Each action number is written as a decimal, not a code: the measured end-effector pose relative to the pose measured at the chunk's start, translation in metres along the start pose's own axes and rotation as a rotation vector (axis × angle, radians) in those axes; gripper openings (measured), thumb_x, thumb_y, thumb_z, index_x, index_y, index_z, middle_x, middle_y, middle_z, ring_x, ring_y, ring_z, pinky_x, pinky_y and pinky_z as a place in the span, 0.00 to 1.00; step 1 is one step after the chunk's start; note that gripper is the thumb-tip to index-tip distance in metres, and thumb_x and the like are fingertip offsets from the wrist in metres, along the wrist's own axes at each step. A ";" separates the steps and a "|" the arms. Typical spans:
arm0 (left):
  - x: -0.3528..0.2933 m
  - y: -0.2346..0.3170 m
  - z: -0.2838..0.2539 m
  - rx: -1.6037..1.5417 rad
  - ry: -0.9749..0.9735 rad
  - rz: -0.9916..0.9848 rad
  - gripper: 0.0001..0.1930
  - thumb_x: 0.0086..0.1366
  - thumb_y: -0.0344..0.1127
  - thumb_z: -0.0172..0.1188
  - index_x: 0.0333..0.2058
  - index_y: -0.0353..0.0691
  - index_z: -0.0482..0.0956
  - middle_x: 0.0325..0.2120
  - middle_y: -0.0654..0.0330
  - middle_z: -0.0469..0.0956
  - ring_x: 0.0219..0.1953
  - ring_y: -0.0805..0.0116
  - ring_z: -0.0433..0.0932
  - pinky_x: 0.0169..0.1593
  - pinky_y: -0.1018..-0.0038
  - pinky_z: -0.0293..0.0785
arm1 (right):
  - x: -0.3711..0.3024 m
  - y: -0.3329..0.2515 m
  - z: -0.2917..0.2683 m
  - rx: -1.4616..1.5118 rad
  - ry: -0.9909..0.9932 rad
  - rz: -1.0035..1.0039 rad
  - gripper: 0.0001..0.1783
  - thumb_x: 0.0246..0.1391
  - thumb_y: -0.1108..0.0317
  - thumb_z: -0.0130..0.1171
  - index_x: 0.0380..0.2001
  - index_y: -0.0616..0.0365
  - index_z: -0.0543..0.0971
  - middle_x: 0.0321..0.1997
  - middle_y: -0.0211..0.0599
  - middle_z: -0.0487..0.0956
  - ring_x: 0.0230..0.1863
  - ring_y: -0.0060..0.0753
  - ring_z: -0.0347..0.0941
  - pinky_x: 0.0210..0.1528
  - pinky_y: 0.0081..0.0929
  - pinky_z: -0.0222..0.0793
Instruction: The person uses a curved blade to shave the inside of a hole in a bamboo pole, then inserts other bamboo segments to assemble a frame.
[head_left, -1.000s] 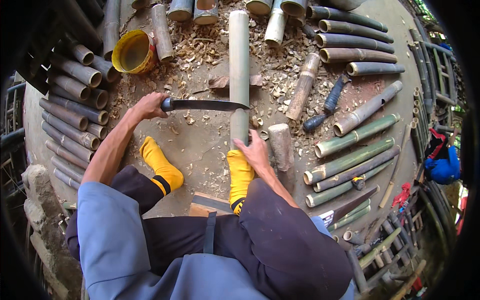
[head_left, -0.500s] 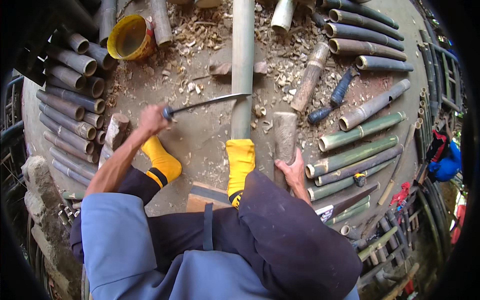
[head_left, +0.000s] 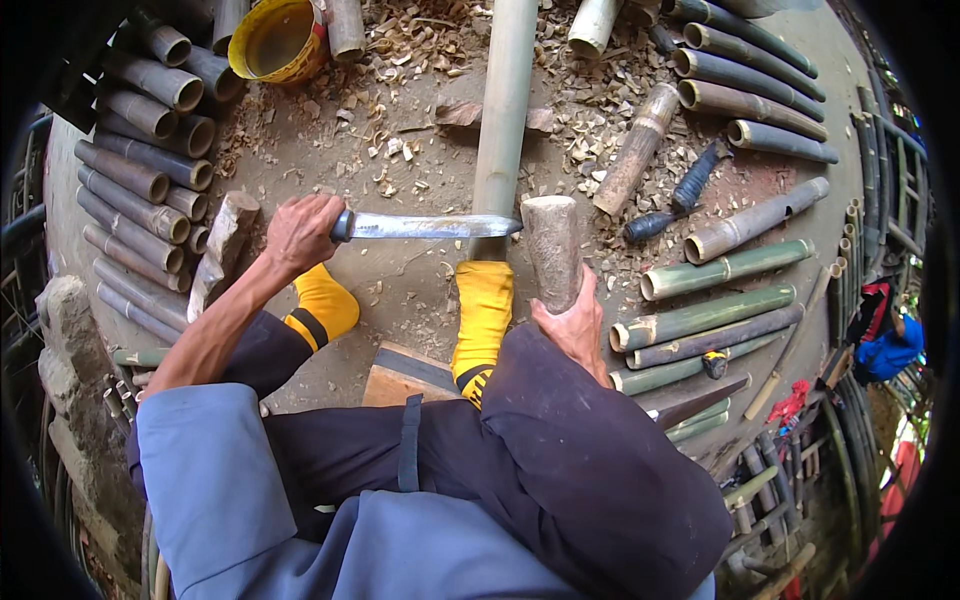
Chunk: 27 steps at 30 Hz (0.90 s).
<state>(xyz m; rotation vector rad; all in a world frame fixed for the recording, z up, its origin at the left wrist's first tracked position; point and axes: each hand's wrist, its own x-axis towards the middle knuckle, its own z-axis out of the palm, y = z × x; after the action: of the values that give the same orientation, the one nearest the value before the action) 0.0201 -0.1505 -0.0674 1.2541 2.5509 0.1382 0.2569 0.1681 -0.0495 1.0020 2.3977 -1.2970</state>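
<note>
My left hand (head_left: 303, 238) grips the dark handle of a large knife (head_left: 430, 226). Its blade runs rightward across the lower end of a long green bamboo pole (head_left: 507, 100), flat side up. Whether the blade touches the pole I cannot tell. My right hand (head_left: 572, 322) is wrapped round a short, thick wooden club (head_left: 556, 240), whose top end is beside the knife's tip. My yellow-socked foot (head_left: 483, 310) is at the near end of the pole. Farther up, the pole lies across a wooden block (head_left: 462, 114).
Cut bamboo tubes (head_left: 150, 215) are stacked at left, and more bamboo pieces (head_left: 728, 266) lie at right. A yellow bucket (head_left: 278, 45) stands far left. Wood chips (head_left: 590, 140) cover the ground. A saw (head_left: 705, 400) and tape measure (head_left: 714, 365) lie at right; a person in blue (head_left: 890, 348) is beyond.
The knife has come down toward my foot, and its blade has turned to show its flat side. My right hand has lifted the club, whose top is now nearer the blade's tip.
</note>
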 end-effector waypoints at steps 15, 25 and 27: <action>0.007 -0.002 0.003 -0.010 -0.012 -0.003 0.14 0.42 0.29 0.62 0.30 0.44 0.69 0.23 0.60 0.72 0.29 0.60 0.75 0.32 0.66 0.69 | 0.010 0.010 0.003 0.008 0.031 -0.087 0.45 0.36 0.66 0.67 0.58 0.61 0.57 0.46 0.59 0.74 0.47 0.58 0.73 0.48 0.41 0.69; 0.010 -0.007 0.006 -0.017 -0.049 0.003 0.13 0.43 0.28 0.59 0.30 0.44 0.67 0.22 0.61 0.72 0.29 0.60 0.75 0.33 0.64 0.71 | 0.016 0.015 -0.003 -0.074 0.005 -0.178 0.48 0.36 0.64 0.68 0.60 0.63 0.55 0.47 0.64 0.72 0.46 0.63 0.73 0.45 0.44 0.72; 0.010 -0.008 0.006 -0.035 -0.050 0.006 0.13 0.44 0.28 0.59 0.30 0.43 0.67 0.22 0.60 0.71 0.28 0.58 0.75 0.32 0.63 0.71 | 0.017 0.017 -0.003 -0.113 0.026 -0.225 0.48 0.36 0.64 0.68 0.60 0.63 0.55 0.46 0.65 0.73 0.45 0.64 0.73 0.45 0.44 0.72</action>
<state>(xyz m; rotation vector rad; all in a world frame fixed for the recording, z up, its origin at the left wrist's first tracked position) 0.0099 -0.1474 -0.0766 1.2362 2.4914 0.1503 0.2560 0.1851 -0.0673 0.7402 2.6322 -1.2060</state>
